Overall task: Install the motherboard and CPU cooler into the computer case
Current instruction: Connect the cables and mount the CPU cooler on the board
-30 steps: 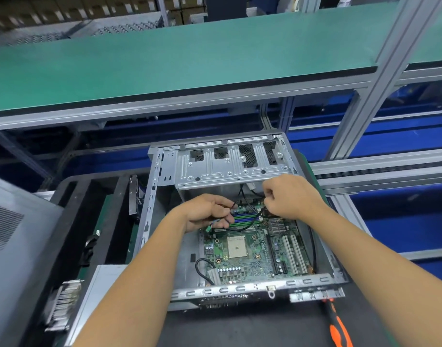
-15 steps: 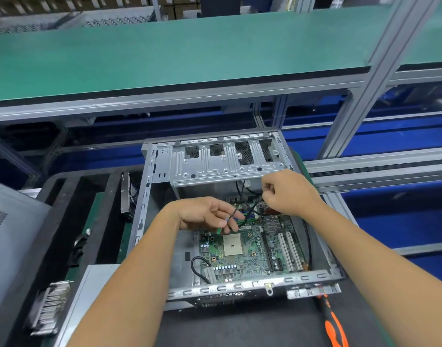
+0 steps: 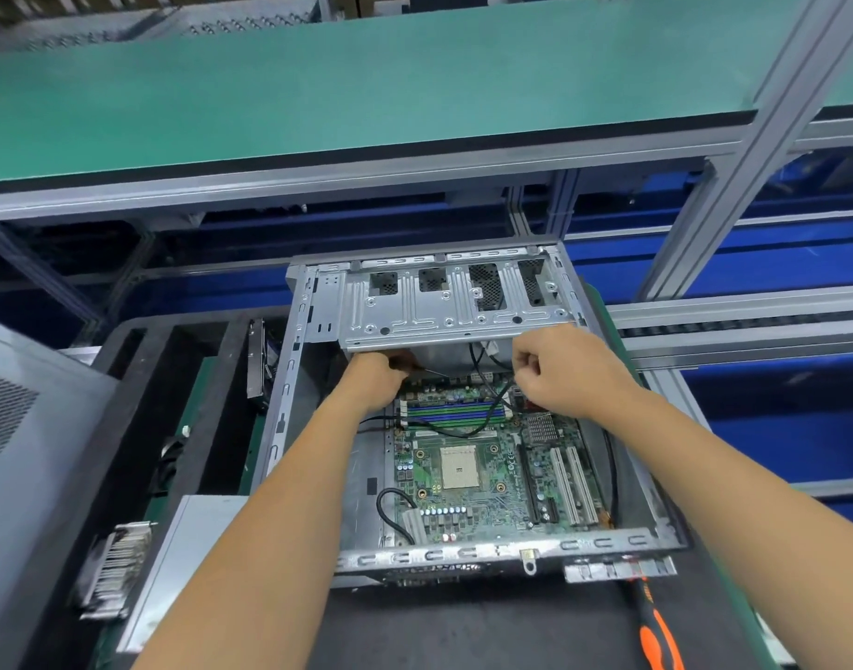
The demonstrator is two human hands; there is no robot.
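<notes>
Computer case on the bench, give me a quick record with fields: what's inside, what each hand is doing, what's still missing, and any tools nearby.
case: open computer case lying on a black mat
inside: motherboard flat on the case floor, CPU socket bare
cooler: none mounted on the socket
left hand: left hand closed at the far edge of the board, under the drive bracket
right hand: right hand pinching a black cable that droops over the memory slots
tool: orange-handled screwdriver on the mat, near right corner

Green motherboard [image 3: 482,481], silver case [image 3: 444,302]
</notes>
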